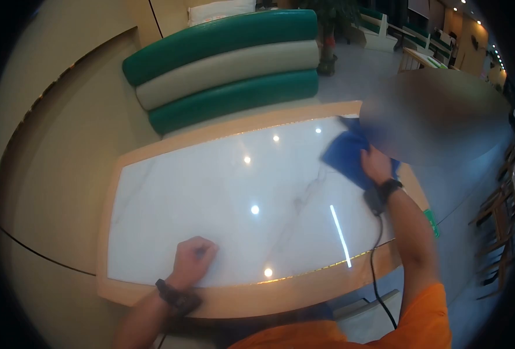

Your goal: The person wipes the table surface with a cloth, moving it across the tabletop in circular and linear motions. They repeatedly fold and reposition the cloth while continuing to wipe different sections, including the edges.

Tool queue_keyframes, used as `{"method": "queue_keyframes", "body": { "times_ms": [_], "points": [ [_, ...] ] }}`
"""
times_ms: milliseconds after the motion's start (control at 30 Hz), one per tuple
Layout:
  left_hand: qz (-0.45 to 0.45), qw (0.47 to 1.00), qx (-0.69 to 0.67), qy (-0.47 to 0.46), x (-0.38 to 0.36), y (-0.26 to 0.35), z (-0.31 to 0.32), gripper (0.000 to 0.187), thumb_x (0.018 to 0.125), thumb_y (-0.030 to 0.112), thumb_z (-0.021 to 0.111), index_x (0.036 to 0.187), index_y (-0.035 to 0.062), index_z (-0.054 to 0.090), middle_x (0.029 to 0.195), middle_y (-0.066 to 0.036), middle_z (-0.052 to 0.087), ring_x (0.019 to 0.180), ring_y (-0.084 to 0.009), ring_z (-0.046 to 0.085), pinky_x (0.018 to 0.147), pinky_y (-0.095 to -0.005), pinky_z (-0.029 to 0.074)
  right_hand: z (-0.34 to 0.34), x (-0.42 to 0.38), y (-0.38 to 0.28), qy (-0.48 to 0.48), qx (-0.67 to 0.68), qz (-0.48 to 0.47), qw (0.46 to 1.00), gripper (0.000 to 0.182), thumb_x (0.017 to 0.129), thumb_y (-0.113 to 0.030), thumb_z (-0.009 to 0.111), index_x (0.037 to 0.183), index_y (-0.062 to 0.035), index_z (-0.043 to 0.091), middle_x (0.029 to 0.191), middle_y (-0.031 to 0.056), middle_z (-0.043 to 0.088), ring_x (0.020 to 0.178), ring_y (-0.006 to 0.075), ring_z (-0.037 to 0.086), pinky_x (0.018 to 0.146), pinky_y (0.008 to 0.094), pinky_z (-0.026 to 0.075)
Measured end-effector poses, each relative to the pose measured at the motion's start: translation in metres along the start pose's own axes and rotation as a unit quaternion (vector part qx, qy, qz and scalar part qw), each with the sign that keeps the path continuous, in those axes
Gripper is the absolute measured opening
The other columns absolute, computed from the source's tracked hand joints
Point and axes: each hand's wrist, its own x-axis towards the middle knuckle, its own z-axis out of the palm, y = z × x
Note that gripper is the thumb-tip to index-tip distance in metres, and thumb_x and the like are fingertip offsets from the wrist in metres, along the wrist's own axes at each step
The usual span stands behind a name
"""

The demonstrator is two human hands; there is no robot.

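Note:
A blue cloth (pixel 345 154) lies at the right end of the white marble-patterned tabletop (pixel 211 198), partly bunched up. My right hand (pixel 377 166) is closed on it, pressing it against the surface near the edge. My left hand (pixel 193 260) rests curled in a loose fist on the near left part of the table, and nothing shows in its fingers. Both wrists wear a black band with a small dark box; a cable hangs from the right one (pixel 375 200).
A light wooden rim (pixel 304 294) with a gold strip frames the tabletop. Behind it stands a green and cream padded bench (pixel 228 70). The wall (pixel 48 174) closes off the left side. Wooden chairs (pixel 499 224) stand at the far right; a blurred patch covers the upper right.

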Motion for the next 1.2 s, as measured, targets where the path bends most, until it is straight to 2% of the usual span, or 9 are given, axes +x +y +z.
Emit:
{"method": "queue_keyframes", "body": {
  "times_ms": [200, 300, 367, 467, 567, 700, 800, 1000, 1200],
  "points": [
    [0.111, 0.991, 0.075, 0.005, 0.005, -0.023, -0.002, 0.017, 0.083, 0.009, 0.075, 0.072, 0.0045, 0.063, 0.066, -0.009, 0.059, 0.058, -0.0253, 0.058, 0.055, -0.0349, 0.046, -0.002, -0.008, 0.068, -0.01, -0.063, 0.101, 0.993, 0.048, 0.098, -0.027, 0.051, 0.131, 0.0073, 0.056, 0.145, 0.0271, 0.051, 0.138, 0.0409, 0.044, 0.114, 0.0508, 0.036],
    [0.15, 0.984, 0.093, 0.013, 0.009, -0.014, 0.002, 0.019, 0.081, 0.01, 0.076, 0.07, 0.0061, 0.061, 0.065, -0.008, 0.058, 0.058, -0.0264, 0.057, 0.054, -0.0359, 0.045, 0.01, -0.001, 0.057, -0.026, -0.078, 0.047, 0.996, 0.046, 0.097, -0.023, 0.05, 0.129, 0.0095, 0.056, 0.142, 0.0285, 0.053, 0.137, 0.0424, 0.045, 0.114, 0.0514, 0.036],
    [0.169, 0.979, 0.11, 0.01, 0.009, -0.015, 0.0, 0.02, 0.08, 0.011, 0.077, 0.069, 0.0071, 0.06, 0.065, -0.008, 0.058, 0.058, -0.0273, 0.057, 0.053, -0.0368, 0.045, 0.009, -0.005, 0.012, -0.063, -0.099, -0.077, 0.99, 0.044, 0.095, -0.019, 0.05, 0.126, 0.012, 0.056, 0.136, 0.0305, 0.055, 0.135, 0.0444, 0.046, 0.113, 0.0526, 0.036],
    [0.169, 0.98, 0.105, 0.018, 0.01, -0.015, 0.002, 0.021, 0.08, 0.012, 0.078, 0.069, 0.0078, 0.06, 0.065, -0.007, 0.057, 0.059, -0.0273, 0.057, 0.053, -0.0375, 0.045, 0.052, -0.014, -0.09, -0.01, 0.094, -0.145, 0.985, 0.047, 0.091, -0.013, 0.049, 0.129, 0.0133, 0.055, 0.138, 0.0338, 0.053, 0.136, 0.0458, 0.046, 0.117, 0.0521, 0.033],
    [0.165, 0.981, 0.098, 0.029, 0.01, -0.017, 0.004, 0.021, 0.08, 0.012, 0.078, 0.069, 0.0075, 0.06, 0.065, -0.008, 0.057, 0.06, -0.0282, 0.057, 0.054, -0.0384, 0.046, 0.022, -0.038, -0.24, -0.064, 0.164, -0.305, 0.936, 0.042, 0.091, -0.01, 0.049, 0.127, 0.0088, 0.058, 0.138, 0.0299, 0.054, 0.133, 0.0444, 0.048, 0.117, 0.0499, 0.034],
    [0.154, 0.981, 0.111, 0.042, 0.007, -0.017, 0.005, 0.021, 0.079, 0.013, 0.078, 0.069, 0.0071, 0.06, 0.065, -0.009, 0.057, 0.06, -0.0299, 0.058, 0.055, -0.0393, 0.046, 0.016, -0.078, -0.382, -0.115, 0.232, -0.404, 0.877, 0.047, 0.093, -0.014, 0.049, 0.134, 0.0089, 0.055, 0.148, 0.0263, 0.048, 0.142, 0.0384, 0.042, 0.12, 0.0475, 0.031],
    [0.136, 0.981, 0.13, 0.044, 0.008, -0.012, 0.008, 0.021, 0.079, 0.012, 0.077, 0.068, 0.0069, 0.06, 0.065, -0.01, 0.056, 0.06, -0.0307, 0.057, 0.055, -0.0397, 0.046, 0.014, -0.075, -0.415, -0.152, 0.255, -0.421, 0.857, 0.049, 0.096, -0.019, 0.049, 0.135, 0.009, 0.053, 0.152, 0.0262, 0.045, 0.145, 0.0389, 0.038, 0.121, 0.048, 0.029],
    [0.141, 0.974, 0.17, 0.044, 0.008, -0.014, 0.008, 0.023, 0.079, 0.012, 0.077, 0.066, 0.0072, 0.059, 0.065, -0.01, 0.056, 0.059, -0.03, 0.057, 0.054, -0.0393, 0.045, 0.042, -0.018, -0.361, -0.091, 0.266, -0.304, 0.91, 0.038, 0.092, -0.024, 0.058, 0.119, 0.0035, 0.063, 0.132, 0.0238, 0.057, 0.13, 0.0395, 0.049, 0.113, 0.0494, 0.037],
    [0.118, 0.983, 0.135, 0.031, 0.007, -0.016, 0.005, 0.024, 0.079, 0.012, 0.078, 0.066, 0.0077, 0.059, 0.065, -0.009, 0.057, 0.057, -0.0279, 0.056, 0.053, -0.0381, 0.045, 0.062, 0.077, -0.111, -0.01, 0.089, -0.111, 0.99, 0.042, 0.094, -0.025, 0.059, 0.122, 0.006, 0.062, 0.13, 0.0263, 0.061, 0.125, 0.0418, 0.054, 0.11, 0.0492, 0.041]
  ]
}}
